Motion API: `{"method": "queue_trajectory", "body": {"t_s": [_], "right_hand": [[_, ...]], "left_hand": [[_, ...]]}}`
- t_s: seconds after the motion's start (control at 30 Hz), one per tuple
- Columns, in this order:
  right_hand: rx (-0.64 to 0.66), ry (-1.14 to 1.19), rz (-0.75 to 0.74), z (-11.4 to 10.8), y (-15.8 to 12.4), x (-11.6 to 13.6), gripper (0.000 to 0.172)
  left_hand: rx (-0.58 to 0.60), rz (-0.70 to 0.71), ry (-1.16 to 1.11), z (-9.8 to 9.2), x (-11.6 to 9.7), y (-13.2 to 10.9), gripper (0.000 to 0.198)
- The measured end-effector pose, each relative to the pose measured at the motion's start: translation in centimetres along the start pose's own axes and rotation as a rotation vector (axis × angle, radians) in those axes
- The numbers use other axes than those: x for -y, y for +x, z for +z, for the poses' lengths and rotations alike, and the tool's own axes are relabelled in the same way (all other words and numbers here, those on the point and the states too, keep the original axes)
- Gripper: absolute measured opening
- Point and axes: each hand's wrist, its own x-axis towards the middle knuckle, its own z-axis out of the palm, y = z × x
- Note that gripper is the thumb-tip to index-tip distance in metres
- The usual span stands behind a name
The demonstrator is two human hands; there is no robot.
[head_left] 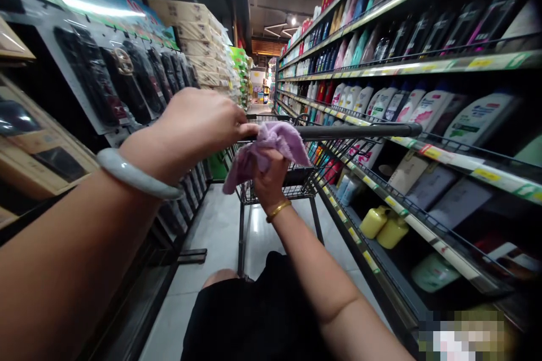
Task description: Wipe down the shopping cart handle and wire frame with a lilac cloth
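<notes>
Purple cloth: bunched on the left part of the cart's handlebar, one loose corner hanging below it (275, 144).
Handlebar: dark and bare from the cloth to its right end (359, 131).
Wiping well: I'd wrap the cloth fully round, underside too, press evenly and draw it along that bare stretch (tucking in the loose corner, which could snag on the wire).
Right hand: clenched on the cloth from underneath, fingers curled upward (271, 175).
Right arm: rises from the lower right, wrist nearly straight above a gold bangle (278, 211).
Left hand: at the bar's left end, back upward, one finger on the bar; I cannot tell whether it grips (203, 115).
Left arm: slants in from the lower left, pale bangle at the wrist (138, 174); I'd have it steady the cart (296, 176).
Aisle: shelved bottles on the right (478, 118), hanging packs on the left (84, 79).
</notes>
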Motion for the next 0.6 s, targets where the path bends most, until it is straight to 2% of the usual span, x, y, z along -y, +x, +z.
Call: {"method": "queue_trajectory", "body": {"t_s": [0.1, 0.2, 0.27, 0.33, 0.4, 0.47, 0.5, 0.53, 0.6], "right_hand": [[0.218, 0.037, -0.016, 2.9, -0.6, 0.2, 0.023], [0.461, -0.034, 0.021, 4.5, -1.1, -0.6, 0.031], [0.579, -0.079, 0.04, 4.6, -1.1, -1.0, 0.032], [0.579, -0.092, 0.014, 4.0, -0.5, -1.1, 0.026], [0.451, -0.1, -0.014, 2.9, 0.6, -1.0, 0.023], [0.317, -0.14, -0.013, 1.7, 1.5, -1.2, 0.027], [0.293, -0.177, -0.007, 1.3, 1.7, -1.5, 0.03], [0.311, -0.219, -0.01, 0.9, 1.7, -1.9, 0.031], [0.446, -0.301, -0.052, 0.3, 1.2, -3.0, 0.029]], "left_hand": [[0.074, -0.214, 0.095, 0.9, 0.5, -1.0, 0.084], [-0.015, -0.281, 0.125, 2.1, 0.6, -1.7, 0.092], [-0.046, -0.299, 0.123, 2.5, 0.7, -1.9, 0.091], [-0.057, -0.305, 0.108, 2.6, 1.0, -1.9, 0.09], [-0.066, -0.31, 0.103, 2.7, 1.2, -1.9, 0.091], [-0.078, -0.315, 0.109, 2.7, 1.2, -1.8, 0.092], [-0.086, -0.316, 0.115, 2.8, 1.2, -1.8, 0.092], [-0.093, -0.315, 0.119, 2.8, 1.1, -1.8, 0.092], [-0.099, -0.305, 0.125, 2.7, 0.8, -1.9, 0.092]]}}
